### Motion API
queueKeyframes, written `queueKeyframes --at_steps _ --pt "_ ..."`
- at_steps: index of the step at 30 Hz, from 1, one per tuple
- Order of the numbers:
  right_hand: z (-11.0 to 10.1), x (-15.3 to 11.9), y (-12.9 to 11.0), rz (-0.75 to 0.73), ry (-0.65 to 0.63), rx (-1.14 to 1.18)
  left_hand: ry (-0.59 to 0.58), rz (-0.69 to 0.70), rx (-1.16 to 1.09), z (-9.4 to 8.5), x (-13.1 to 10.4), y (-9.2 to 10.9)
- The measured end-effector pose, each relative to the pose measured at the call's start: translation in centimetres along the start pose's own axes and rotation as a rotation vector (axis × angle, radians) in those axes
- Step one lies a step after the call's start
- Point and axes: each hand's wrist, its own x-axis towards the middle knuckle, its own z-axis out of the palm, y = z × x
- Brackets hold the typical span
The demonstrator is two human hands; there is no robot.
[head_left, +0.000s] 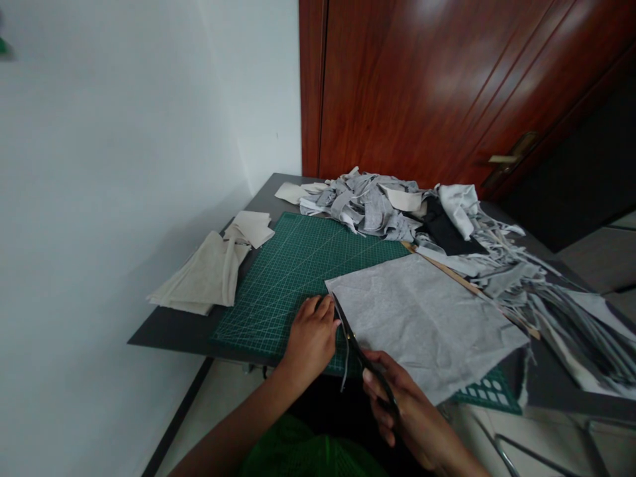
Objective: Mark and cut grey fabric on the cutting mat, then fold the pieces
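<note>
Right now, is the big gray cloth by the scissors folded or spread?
Spread: the gray cloth shows as one wide, lightly wrinkled sheet, partly over the green mat.

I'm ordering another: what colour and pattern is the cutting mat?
The mat is green with pale grid lines; head view.

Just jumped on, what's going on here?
A person's right hand holds black scissors along the left edge of a gray cloth, while the left hand is near the cloth's corner by their tips. A narrow strip hangs beside the scissors. The cloth lies partly on a green mat, with fabric scraps heaped behind.
</note>
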Motion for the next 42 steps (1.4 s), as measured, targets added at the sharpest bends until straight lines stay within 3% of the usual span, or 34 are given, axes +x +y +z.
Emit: queueKeyframes --at_steps 19,25,35,42 --pt "-0.4 0.1 0.6 -0.061 0.000 -0.044 0.009 0.049 0.024 0.1 -0.2 0.0" --pt "-0.7 0.4 -0.2 0.042 0.064 0.046 0.023 0.059 0.014 0.1 -0.2 -0.1" --pt "-0.1 2.2 -1.8 0.045 0.028 0.085 0.007 0.071 0.000 0.0 -0.3 -0.2" --pt "0.6 3.3 -1.6 -0.003 0.018 0.087 0.004 0.043 -0.020 0.2 -0.3 -0.2"
